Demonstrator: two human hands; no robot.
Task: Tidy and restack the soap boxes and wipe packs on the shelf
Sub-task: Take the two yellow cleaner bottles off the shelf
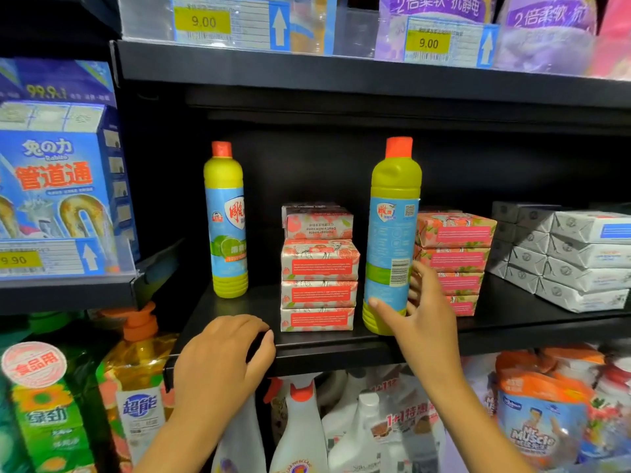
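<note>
Soap boxes (319, 285) stacked between left hand (222, 356) and right hand (423, 312) gripping bottle (392, 233).

Bright, even store light from above and in front; colours vivid. Deep shadow fills the back of the black shelf (341, 355), detail lost there. Pale sheen on the clear price holders (218, 23) along the top. Wide-angle bowing toward the edges. Centre sharp; lower bottles (300, 421) and corners soft.

left bottle (225, 220): yellow-green, orange cap, upright, set back
right bottle (392, 233): same kind, upright, barcode facing out
drain-cleaner box (58, 186): blue, far left
price tags (203, 22): yellow, 9.00, top
purple bags (437, 8): top right
pump bottle (136, 380): orange pump, below left
spray bottles (300, 421): white, below
</note>
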